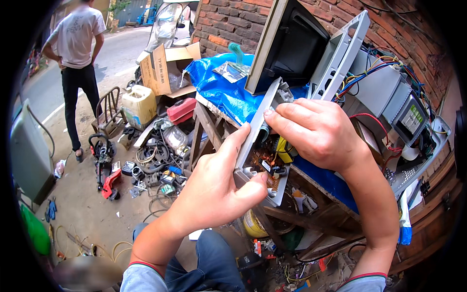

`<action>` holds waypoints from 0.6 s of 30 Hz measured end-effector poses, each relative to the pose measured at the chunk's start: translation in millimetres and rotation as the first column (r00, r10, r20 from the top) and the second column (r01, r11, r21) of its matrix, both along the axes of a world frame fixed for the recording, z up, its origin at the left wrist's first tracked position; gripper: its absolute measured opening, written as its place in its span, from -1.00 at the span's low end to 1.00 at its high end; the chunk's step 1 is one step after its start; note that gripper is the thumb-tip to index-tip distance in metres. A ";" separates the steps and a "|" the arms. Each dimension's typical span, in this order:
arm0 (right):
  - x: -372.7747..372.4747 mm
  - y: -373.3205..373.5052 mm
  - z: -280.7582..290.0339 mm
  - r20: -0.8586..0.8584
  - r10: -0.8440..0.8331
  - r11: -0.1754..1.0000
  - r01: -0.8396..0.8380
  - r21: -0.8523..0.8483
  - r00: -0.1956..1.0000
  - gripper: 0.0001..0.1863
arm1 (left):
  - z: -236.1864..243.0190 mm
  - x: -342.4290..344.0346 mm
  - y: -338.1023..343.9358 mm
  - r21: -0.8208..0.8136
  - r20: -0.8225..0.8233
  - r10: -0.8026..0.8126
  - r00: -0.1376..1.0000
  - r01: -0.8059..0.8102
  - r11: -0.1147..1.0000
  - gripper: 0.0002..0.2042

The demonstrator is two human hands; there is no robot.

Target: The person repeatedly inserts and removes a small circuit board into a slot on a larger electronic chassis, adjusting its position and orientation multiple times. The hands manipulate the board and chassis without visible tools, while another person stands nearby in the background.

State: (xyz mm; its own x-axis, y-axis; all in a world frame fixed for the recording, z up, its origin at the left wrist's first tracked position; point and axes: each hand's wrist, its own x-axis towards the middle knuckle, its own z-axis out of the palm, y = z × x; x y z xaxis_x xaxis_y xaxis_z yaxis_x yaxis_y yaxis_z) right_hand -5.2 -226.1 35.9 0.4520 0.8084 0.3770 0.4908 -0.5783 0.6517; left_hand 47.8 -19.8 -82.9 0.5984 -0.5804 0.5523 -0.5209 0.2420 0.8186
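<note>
A long light-grey plastic panel is tilted between my hands, with a brown circuit board along its inner side. A yellow block-shaped component stands on that board. My left hand grips the panel's near end, index finger along the outer edge and thumb at the lower corner. Higher up, my right hand is closed at the panel's edge, fingertips pressed to it; its palm side is hidden. Just beyond lies a microwave door with a dark window. An opened microwave body with exposed wires sits to the right.
A blue plastic sheet covers the wooden stand. On the ground at left are loose cables and parts, a red-and-black tool, a jerrycan and a cardboard box. A person stands farther left. Brick wall rises behind.
</note>
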 end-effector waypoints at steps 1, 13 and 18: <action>-0.1 -0.5 -0.7 -0.002 -0.005 1.000 0.005 0.004 1.000 -0.73 | 0.3 0.7 -0.7 0.003 0.002 -0.009 1.000 0.009 1.000 -0.22; -19.4 20.5 -10.2 -0.350 -0.100 0.814 0.279 0.510 0.931 -0.67 | 1.7 -0.6 3.7 0.079 -0.012 0.026 1.000 -0.024 0.997 -0.26; -17.2 22.1 -9.5 -0.416 -0.061 0.712 0.332 0.619 0.907 -0.69 | -7.4 3.1 -3.3 -0.025 0.072 0.050 0.996 -0.048 0.999 -0.18</action>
State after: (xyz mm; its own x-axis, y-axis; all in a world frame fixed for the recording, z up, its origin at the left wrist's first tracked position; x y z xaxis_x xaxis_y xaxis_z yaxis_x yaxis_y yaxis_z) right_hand -22.4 -204.0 26.4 0.7758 0.2844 0.5632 0.4221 -0.8974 -0.1282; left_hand 50.9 -23.1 -90.3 0.5839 -0.5378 0.6081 -0.5904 0.2328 0.7728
